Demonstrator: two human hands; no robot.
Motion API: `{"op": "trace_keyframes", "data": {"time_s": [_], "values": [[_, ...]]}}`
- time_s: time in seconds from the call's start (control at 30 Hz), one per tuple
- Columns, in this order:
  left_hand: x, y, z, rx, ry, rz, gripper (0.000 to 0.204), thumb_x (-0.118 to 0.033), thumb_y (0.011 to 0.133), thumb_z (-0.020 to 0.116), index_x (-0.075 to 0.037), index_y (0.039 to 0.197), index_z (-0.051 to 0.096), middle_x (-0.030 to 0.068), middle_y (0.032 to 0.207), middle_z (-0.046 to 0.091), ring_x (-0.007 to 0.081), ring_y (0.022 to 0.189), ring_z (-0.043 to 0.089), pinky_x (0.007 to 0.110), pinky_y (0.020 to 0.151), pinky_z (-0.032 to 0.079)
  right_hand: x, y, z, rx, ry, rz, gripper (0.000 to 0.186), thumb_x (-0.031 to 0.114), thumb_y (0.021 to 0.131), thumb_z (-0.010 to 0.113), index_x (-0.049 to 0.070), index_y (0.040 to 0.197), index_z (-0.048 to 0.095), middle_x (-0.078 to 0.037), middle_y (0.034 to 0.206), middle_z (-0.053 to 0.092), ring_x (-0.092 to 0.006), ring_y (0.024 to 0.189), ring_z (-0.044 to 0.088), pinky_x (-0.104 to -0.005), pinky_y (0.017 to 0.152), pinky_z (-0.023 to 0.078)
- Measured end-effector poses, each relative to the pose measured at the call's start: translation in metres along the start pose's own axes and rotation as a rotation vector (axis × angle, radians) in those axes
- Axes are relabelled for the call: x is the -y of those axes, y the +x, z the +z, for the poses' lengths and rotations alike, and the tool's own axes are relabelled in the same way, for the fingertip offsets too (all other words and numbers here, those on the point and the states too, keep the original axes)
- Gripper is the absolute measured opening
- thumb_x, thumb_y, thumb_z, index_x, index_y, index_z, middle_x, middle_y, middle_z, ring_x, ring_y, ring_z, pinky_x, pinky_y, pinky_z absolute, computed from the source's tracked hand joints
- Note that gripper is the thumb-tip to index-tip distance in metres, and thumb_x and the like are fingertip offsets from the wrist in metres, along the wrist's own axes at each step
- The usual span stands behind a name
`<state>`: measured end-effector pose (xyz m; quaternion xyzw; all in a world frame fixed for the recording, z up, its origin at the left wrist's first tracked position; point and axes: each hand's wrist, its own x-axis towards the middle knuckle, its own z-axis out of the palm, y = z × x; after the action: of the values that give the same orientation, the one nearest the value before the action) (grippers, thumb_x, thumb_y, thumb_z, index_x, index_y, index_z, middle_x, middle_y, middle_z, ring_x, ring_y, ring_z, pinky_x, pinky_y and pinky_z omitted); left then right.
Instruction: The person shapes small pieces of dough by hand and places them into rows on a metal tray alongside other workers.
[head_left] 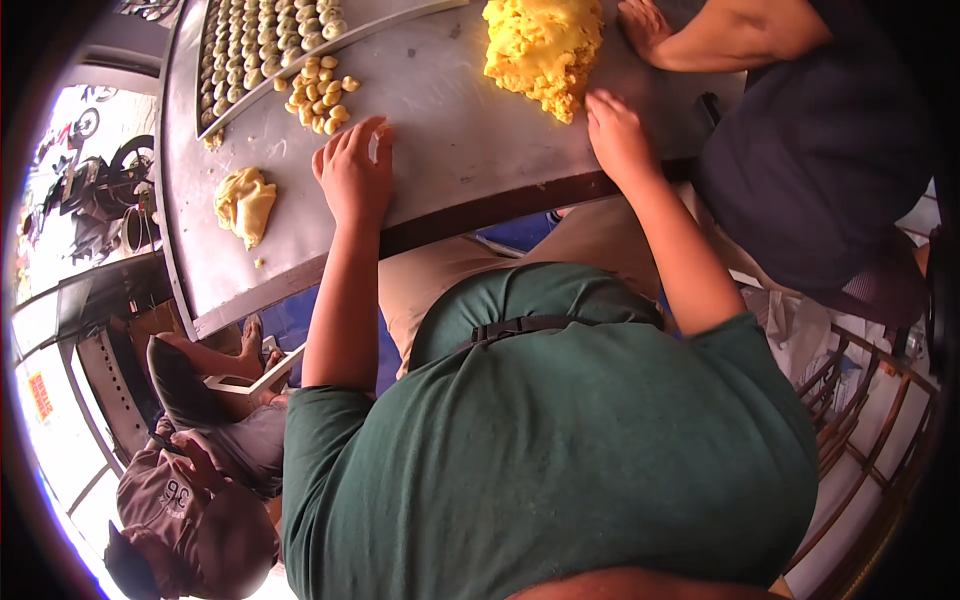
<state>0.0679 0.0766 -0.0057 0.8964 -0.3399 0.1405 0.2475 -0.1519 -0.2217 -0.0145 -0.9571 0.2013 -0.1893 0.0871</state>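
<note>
My left hand [355, 172] is over the metal table, its fingers curled and the thumb bent in toward the forefinger. A small pale patch shows between thumb and forefinger; what it is I cannot make out. Just beyond that hand lies a loose heap of small yellow dough balls [318, 96]. To its left sits a smooth lump of pale yellow dough [245, 205]. My right hand [622, 140] has its fingers stretched out, with the tips beside the lower edge of a big crumbly yellow mound [540, 50]. Nothing shows in its grasp.
A tray [262, 45] with rows of round filled pieces stands at the far left of the table [450, 130]. At the right, a co-worker's forearm [735, 35] rests by the mound. Another person [190, 490] sits low at the left. A motorcycle [110, 190] stands beyond.
</note>
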Motion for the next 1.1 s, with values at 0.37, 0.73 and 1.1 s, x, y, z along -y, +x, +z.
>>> {"op": "trace_keyframes", "data": {"time_s": [0.37,0.73,1.1], "values": [[0.014,0.049,-0.014,0.097,-0.075,0.187,0.029,-0.033,0.099,0.062,-0.01,0.083,0.073,0.004,0.097,0.073,0.0289,0.105,0.066,0.047,0.1,0.044,-0.06,-0.011,-0.013,-0.164,0.006,0.018,0.046,0.027,0.088,0.081,0.011,0.129,0.069,-0.013,0.109,0.07,-0.0358,0.103,0.066,-0.0467,0.092,0.052],[0.004,0.098,0.06,-0.453,0.08,0.091,0.025,-0.037,0.095,0.062,-0.019,0.081,0.071,-0.0001,0.084,0.065,0.0255,0.09,0.062,0.043,0.085,0.042,-0.035,0.007,-0.002,-0.225,0.009,-0.045,0.04,0.03,0.088,0.079,0.017,0.125,0.072,-0.008,0.111,0.07,-0.0324,0.101,0.064,-0.0435,0.091,0.051],[0.007,0.03,-0.006,0.081,-0.087,-0.176,0.036,-0.045,0.101,0.059,-0.012,0.099,0.071,0.0084,0.092,0.073,0.033,0.09,0.069,0.046,0.081,0.052,-0.044,0.001,0.0,-0.174,0.158,-0.12,0.05,0.016,0.09,0.073,0.01,0.138,0.062,-0.013,0.12,0.07,-0.0342,0.108,0.064,-0.0436,0.095,0.051]]}}
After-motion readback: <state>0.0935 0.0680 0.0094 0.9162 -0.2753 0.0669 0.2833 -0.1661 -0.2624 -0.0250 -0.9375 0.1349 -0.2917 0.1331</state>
